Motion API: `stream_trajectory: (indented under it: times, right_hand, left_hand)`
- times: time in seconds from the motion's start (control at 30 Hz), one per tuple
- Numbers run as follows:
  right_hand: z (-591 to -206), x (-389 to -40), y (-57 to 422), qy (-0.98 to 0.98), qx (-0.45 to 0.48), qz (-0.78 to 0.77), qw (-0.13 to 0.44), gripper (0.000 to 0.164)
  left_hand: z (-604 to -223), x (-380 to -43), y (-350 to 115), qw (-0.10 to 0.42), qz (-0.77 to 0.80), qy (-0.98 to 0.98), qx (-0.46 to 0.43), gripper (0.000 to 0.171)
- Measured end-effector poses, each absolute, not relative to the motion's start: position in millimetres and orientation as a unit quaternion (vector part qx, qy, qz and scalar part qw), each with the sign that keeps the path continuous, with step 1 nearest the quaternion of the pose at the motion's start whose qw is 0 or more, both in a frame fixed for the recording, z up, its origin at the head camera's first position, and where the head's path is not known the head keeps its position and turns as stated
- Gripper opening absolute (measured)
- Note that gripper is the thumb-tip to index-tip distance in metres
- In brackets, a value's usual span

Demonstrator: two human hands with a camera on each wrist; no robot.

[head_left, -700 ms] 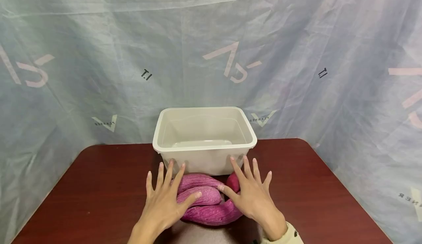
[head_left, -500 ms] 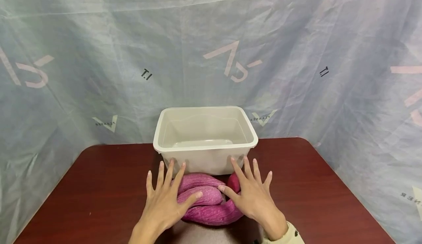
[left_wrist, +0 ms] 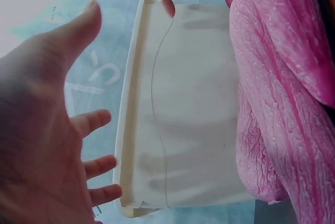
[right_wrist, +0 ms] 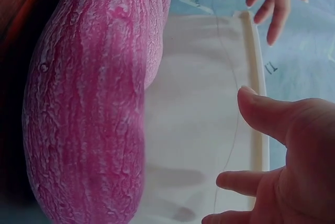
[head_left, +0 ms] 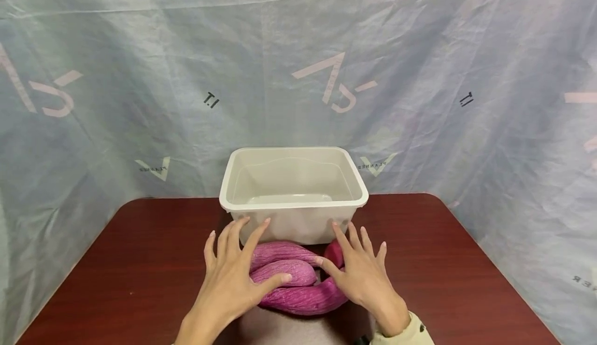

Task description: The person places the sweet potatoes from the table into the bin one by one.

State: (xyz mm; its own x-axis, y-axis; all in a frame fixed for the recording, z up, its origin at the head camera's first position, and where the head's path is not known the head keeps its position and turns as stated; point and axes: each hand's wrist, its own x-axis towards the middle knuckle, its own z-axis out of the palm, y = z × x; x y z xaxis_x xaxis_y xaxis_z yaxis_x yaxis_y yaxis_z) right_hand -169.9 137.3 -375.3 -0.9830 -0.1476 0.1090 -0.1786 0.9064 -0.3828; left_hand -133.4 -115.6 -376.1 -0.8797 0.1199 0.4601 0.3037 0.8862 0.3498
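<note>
Several long, curved pink-purple vegetables with wrinkled, streaked skin, of a kind I cannot tell for sure, lie together on the table; the nearest vegetable (head_left: 305, 299) is the darkest. My left hand (head_left: 228, 272) is held over their left end, palm down, fingers apart and slightly bent. Over the right end is my right hand (head_left: 361, 272), its fingers spread. Both wrist views show a gap between the hands and the wrinkled vegetable (left_wrist: 282, 109), and neither hand holds anything. A round red thing (head_left: 333, 253) is partly hidden behind the right hand.
A white rectangular plastic tub (head_left: 294, 204) stands open-topped just behind the vegetables, near the table's back edge. The dark red wooden table (head_left: 121, 272) extends to both sides. Grey printed cloth (head_left: 261, 75) hangs around the back and sides.
The fingers of my left hand have bent a little and drawn closer together. My right hand has barely moved. The head view has shifted slightly; the vegetables and tub stay in place.
</note>
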Motion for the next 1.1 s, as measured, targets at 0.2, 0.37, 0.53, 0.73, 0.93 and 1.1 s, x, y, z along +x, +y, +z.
stream_trajectory:
  times: [0.2,0.37,0.53,0.73,0.93,1.1]
  right_hand:
    - [-382,-174,139,-0.979,0.048,0.192,0.04,0.077]
    - [-386,-177,141,-0.982,0.025,0.186,0.029,0.075]
    - [-391,-178,143,-0.981,0.02,0.189,0.027,0.074]
    - [-394,-184,145,-0.978,0.028,0.202,0.035,0.076]
    - [-395,-190,153,-0.976,0.034,0.216,0.018,0.087]
    - [-397,-194,156,-0.972,0.035,0.234,-0.003,0.097]
  left_hand:
    - [-381,-145,-123,0.245,-0.231,-0.935,-0.115,0.1]
    - [-382,-159,-129,0.279,-0.252,-0.92,-0.108,0.097]
    - [-382,-168,-134,0.288,-0.274,-0.913,-0.094,0.091]
    - [-384,-184,-142,0.276,-0.309,-0.906,-0.083,0.087]
    - [-391,-209,-155,0.284,-0.374,-0.876,-0.108,0.081]
    - [-393,-217,-160,0.284,-0.396,-0.863,-0.134,0.078]
